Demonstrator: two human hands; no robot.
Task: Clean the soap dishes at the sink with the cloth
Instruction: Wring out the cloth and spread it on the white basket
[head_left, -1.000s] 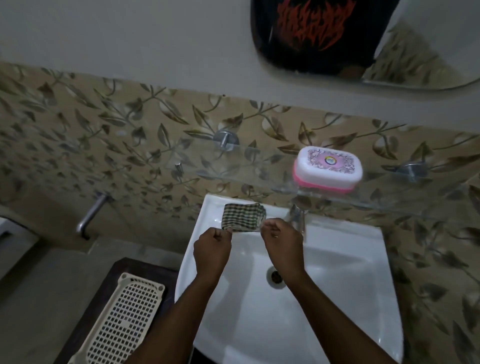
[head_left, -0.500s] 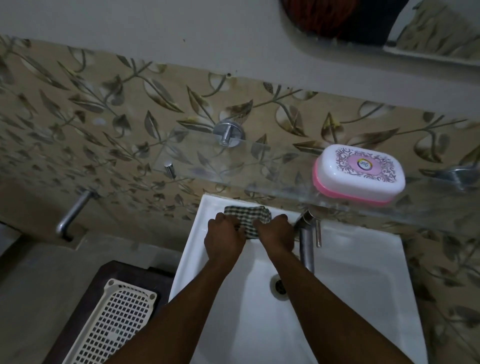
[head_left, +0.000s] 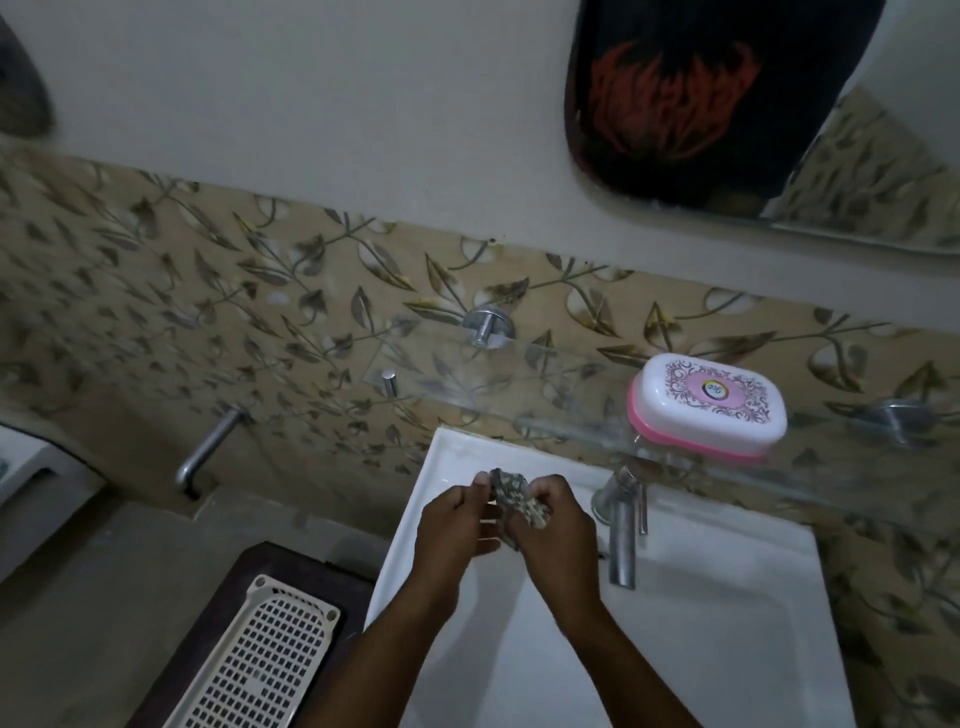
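The right hand (head_left: 556, 530) curled round the bunched checked cloth (head_left: 511, 493), and the left hand (head_left: 457, 525) pinched its left side, over the far left corner of the sink (head_left: 400, 561), just inside the rim. The tap (head_left: 621, 535) stood just right of the right hand. The soap dish (head_left: 706, 405) sat on the glass shelf (head_left: 519, 410) above the far edge, well apart from the hands. The sink's near part lay open

A shelf (head_left: 467, 382) runs above the back edge of the sink (head_left: 727, 603), with a soap dish (head_left: 706, 402) on it, over the tap (head_left: 622, 530). The left hand (head_left: 457, 525) and right hand (head_left: 560, 527) hold a cloth (head_left: 514, 493) between them over the sink. A tray (head_left: 260, 660) lies to the sink's left.
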